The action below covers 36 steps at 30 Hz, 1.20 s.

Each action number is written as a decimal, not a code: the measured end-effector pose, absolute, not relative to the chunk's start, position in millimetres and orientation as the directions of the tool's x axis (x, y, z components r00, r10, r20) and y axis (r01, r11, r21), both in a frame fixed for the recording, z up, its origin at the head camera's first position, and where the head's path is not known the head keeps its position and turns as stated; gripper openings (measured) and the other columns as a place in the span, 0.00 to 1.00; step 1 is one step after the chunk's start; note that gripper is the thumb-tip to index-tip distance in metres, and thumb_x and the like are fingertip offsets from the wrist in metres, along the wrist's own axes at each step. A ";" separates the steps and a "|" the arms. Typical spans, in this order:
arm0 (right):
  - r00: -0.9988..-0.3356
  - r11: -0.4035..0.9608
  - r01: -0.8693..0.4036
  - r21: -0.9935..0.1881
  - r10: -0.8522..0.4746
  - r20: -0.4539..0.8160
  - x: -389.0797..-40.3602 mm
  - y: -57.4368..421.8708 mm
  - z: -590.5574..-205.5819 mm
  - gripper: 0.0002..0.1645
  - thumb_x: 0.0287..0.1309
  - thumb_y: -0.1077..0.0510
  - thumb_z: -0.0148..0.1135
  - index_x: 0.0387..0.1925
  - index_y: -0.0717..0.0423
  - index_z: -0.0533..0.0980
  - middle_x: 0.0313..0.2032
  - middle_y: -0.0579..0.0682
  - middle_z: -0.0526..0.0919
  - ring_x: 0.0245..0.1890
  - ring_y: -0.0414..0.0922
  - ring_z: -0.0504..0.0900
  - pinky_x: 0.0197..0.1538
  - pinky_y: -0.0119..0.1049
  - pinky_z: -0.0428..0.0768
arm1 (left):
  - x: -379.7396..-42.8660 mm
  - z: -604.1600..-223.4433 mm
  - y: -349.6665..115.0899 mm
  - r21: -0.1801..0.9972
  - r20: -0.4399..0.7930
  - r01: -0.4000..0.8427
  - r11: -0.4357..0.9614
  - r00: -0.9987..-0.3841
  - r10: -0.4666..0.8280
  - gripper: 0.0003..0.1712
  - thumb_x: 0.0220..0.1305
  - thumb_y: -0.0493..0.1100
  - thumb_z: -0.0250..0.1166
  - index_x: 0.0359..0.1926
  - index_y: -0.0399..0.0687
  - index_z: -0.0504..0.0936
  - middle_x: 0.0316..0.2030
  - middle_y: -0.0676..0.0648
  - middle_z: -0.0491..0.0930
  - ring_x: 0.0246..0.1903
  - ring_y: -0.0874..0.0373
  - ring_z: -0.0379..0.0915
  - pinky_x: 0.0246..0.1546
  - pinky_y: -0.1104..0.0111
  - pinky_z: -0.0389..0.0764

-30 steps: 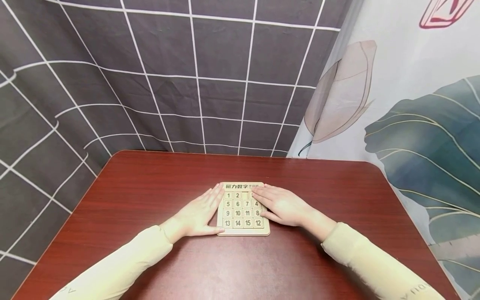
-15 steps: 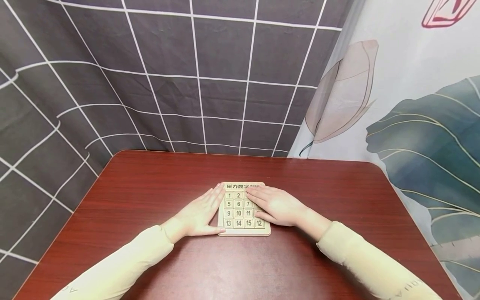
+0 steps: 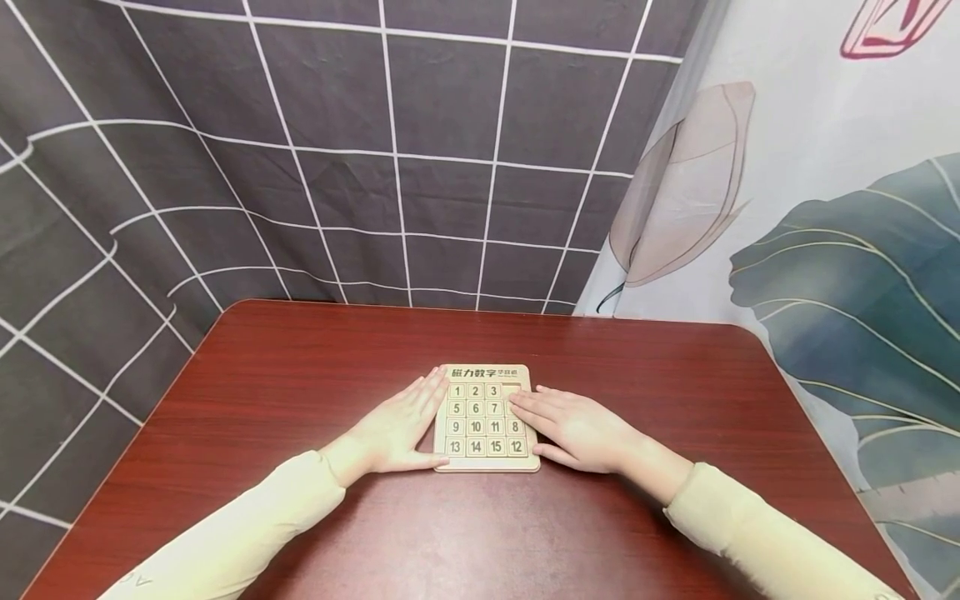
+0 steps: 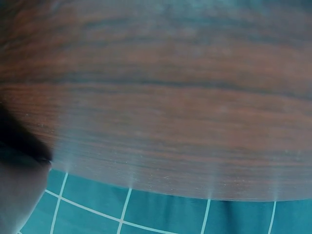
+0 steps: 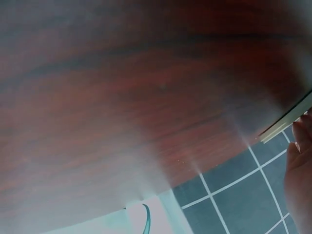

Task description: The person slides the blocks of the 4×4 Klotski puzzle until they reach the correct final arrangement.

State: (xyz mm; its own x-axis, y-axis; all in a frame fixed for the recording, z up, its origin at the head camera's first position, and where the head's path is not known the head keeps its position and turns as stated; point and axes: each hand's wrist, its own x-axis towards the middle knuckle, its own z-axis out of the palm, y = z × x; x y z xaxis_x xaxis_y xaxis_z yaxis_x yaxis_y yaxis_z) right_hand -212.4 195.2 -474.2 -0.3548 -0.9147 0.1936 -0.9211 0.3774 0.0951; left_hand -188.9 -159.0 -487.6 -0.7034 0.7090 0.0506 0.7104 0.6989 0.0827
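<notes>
A pale wooden number slide puzzle (image 3: 487,466) lies flat on the table, its title strip at the far side. Along its left edge rests my left hand (image 3: 393,427), fingers straight, thumb on the near left corner. My right hand (image 3: 588,425) comes in from the right with straight fingers. Its fingertips cover the square right of the 7 tile (image 3: 494,408), hiding what is there. The top row reads 1, 2, 3, then an empty slot (image 3: 512,387). Below the right fingertips show the 8 tile (image 3: 515,427) and the 12 tile (image 3: 516,447). Only the puzzle's edge (image 5: 287,122) shows in the right wrist view.
The glossy red-brown table (image 3: 315,358) surrounds the puzzle. Behind its far edge hangs a dark grey cloth with a white grid (image 3: 442,192). A pale curtain with leaf prints (image 3: 810,125) hangs at the right.
The 3 tile has slid left into the third slot of the top row, under my right fingers. My right hand has then drawn back right and nearer. The left hand stays put.
</notes>
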 end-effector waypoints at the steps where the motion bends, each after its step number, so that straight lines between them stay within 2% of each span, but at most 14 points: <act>1: -0.353 0.377 -0.921 0.096 -0.915 0.196 -212.8 195.3 -474.6 0.37 0.74 0.43 0.61 0.74 0.61 0.72 0.74 0.55 0.76 0.75 0.49 0.75 0.77 0.50 0.74 | -188.7 -487.2 -159.1 0.084 0.053 0.711 0.698 -0.703 0.709 0.65 0.67 0.71 0.64 0.81 0.24 0.51 0.82 0.26 0.47 0.83 0.35 0.48 0.83 0.49 0.59; 6: -0.359 0.382 -0.920 0.094 -0.913 0.196 -216.4 192.5 -472.8 0.37 0.74 0.43 0.61 0.74 0.61 0.72 0.74 0.56 0.76 0.75 0.49 0.75 0.77 0.50 0.75 | -187.5 -484.3 -159.0 0.080 0.049 0.709 0.701 -0.705 0.708 0.64 0.67 0.71 0.63 0.80 0.23 0.52 0.82 0.25 0.48 0.83 0.35 0.48 0.83 0.49 0.60; 14: -0.434 0.449 -0.890 0.083 -0.888 0.149 -227.8 184.5 -471.1 0.39 0.75 0.43 0.61 0.75 0.63 0.70 0.76 0.57 0.74 0.77 0.51 0.72 0.80 0.49 0.70 | -186.1 -477.9 -155.8 0.087 0.023 0.700 0.709 -0.713 0.701 0.64 0.67 0.70 0.63 0.81 0.24 0.51 0.83 0.26 0.47 0.84 0.36 0.47 0.84 0.50 0.58; 19: -0.449 0.463 -0.881 0.092 -0.882 0.140 -226.7 184.5 -472.2 0.39 0.74 0.42 0.61 0.75 0.62 0.70 0.76 0.57 0.73 0.77 0.51 0.72 0.80 0.49 0.71 | -186.6 -481.1 -155.3 0.091 0.029 0.697 0.711 -0.715 0.698 0.64 0.67 0.70 0.63 0.81 0.24 0.50 0.83 0.27 0.46 0.84 0.37 0.46 0.84 0.50 0.58; 23: -0.421 0.439 -0.894 0.095 -0.893 0.157 -218.3 187.6 -472.2 0.39 0.74 0.42 0.61 0.75 0.62 0.71 0.76 0.57 0.73 0.77 0.51 0.73 0.79 0.49 0.72 | -186.9 -483.0 -156.1 0.086 0.026 0.695 0.714 -0.718 0.696 0.65 0.67 0.71 0.63 0.81 0.25 0.50 0.83 0.27 0.45 0.84 0.37 0.46 0.84 0.51 0.58; 30: -0.319 0.348 -0.932 0.105 -0.922 0.222 -197.7 195.1 -473.0 0.37 0.74 0.42 0.62 0.73 0.62 0.73 0.74 0.57 0.76 0.75 0.50 0.76 0.75 0.50 0.76 | -186.5 -483.3 -156.8 0.087 0.025 0.695 0.714 -0.718 0.696 0.65 0.67 0.71 0.63 0.81 0.25 0.50 0.83 0.27 0.45 0.84 0.37 0.46 0.84 0.51 0.57; 36: -0.289 0.324 -0.938 0.123 -0.928 0.237 -190.6 200.6 -475.0 0.35 0.76 0.42 0.58 0.71 0.62 0.75 0.72 0.57 0.78 0.73 0.50 0.77 0.74 0.50 0.78 | -186.6 -481.8 -157.1 0.069 0.040 0.705 0.706 -0.709 0.704 0.64 0.67 0.70 0.64 0.80 0.23 0.52 0.82 0.25 0.48 0.83 0.35 0.49 0.83 0.50 0.59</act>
